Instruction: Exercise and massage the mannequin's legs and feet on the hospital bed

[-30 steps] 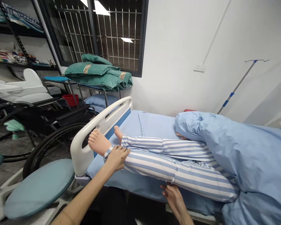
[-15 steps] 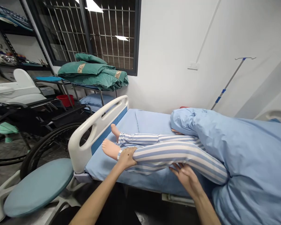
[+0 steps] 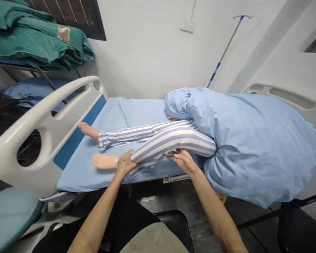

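Observation:
A figure that looks like a care manikin lies on the bed in blue-and-white striped trousers. Its near leg is bent, the knee raised off the sheet. My left hand wraps round the lower shin just above the near foot. Under the bent knee, my right hand cups the leg from below, fingertips partly hidden by the cloth. The far leg lies straighter, its bare foot close to the footboard. A light blue quilt hides the upper body, and a hand shows at its edge.
The white footboard stands at left, a round blue-green stool seat below it. Green folded bedding lies on a rack. An IV pole rises by the wall. A black chair is at the bed's near side.
The near leg has bent more: its knee is higher and the foot has drawn away from the footboard toward the hips. Both hands stay on it. My view has turned right and down.

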`<state>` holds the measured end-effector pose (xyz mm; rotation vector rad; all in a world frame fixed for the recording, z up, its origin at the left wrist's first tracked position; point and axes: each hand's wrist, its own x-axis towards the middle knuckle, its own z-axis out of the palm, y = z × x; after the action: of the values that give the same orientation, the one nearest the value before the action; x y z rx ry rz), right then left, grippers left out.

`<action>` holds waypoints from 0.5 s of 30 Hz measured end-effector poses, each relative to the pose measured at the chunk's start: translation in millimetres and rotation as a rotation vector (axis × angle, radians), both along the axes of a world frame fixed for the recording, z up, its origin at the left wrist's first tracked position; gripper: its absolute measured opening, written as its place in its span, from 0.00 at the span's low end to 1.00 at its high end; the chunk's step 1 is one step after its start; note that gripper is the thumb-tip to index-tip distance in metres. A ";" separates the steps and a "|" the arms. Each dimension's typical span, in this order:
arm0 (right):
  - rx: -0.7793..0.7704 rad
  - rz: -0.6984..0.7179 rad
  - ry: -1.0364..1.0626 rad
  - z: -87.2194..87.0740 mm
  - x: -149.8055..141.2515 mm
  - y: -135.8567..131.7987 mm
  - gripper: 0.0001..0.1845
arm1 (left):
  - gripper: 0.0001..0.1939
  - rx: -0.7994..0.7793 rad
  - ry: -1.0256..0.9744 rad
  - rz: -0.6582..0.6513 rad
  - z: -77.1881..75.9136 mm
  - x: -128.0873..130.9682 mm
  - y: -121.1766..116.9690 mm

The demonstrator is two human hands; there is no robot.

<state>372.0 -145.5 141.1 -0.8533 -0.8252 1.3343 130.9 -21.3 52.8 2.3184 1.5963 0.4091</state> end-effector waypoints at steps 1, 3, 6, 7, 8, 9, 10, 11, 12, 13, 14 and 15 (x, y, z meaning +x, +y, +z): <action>0.000 0.000 0.002 -0.5 -0.1 -0.7 0.22 | 0.25 0.016 0.012 -0.012 4.3 -2.1 -0.9; -0.006 -0.007 0.005 -4.2 -0.8 -2.3 0.20 | 0.24 0.063 0.042 -0.031 12.1 -9.0 -1.2; -0.050 -0.025 0.009 -19.3 -5.7 -5.8 0.17 | 0.23 0.131 0.102 -0.057 24.2 -29.8 3.6; -0.074 -0.024 0.018 -27.7 -8.7 -7.0 0.16 | 0.23 0.152 0.121 -0.065 29.2 -39.6 6.1; -0.100 -0.018 0.033 -37.9 -12.5 -7.6 0.16 | 0.23 0.174 0.140 -0.069 34.7 -50.3 8.4; -0.127 -0.011 0.054 -49.9 -17.0 -7.6 0.16 | 0.24 0.198 0.160 -0.070 40.7 -61.4 10.1; -0.156 -0.007 0.077 -63.4 -22.1 -6.7 0.16 | 0.24 0.223 0.182 -0.071 46.9 -72.1 10.7; -0.186 -0.007 0.096 -78.0 -27.7 -4.8 0.16 | 0.23 0.247 0.203 -0.072 52.7 -81.7 10.0; -0.218 -0.018 0.110 -92.9 -33.6 -2.0 0.16 | 0.23 0.270 0.222 -0.073 57.6 -89.8 7.9; -0.252 -0.038 0.115 -107.4 -39.6 1.4 0.17 | 0.23 0.289 0.241 -0.077 61.2 -95.9 4.7; -0.282 -0.067 0.110 -120.7 -45.4 5.0 0.17 | 0.23 0.305 0.256 -0.081 62.9 -100.1 0.7; -0.305 -0.099 0.103 -132.2 -50.7 8.5 0.18 | 0.23 0.313 0.268 -0.083 62.8 -102.4 -3.8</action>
<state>321.4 -137.0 8.9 -1.0392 -0.4990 1.4244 28.6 -25.0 115.6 2.7662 1.6448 0.3626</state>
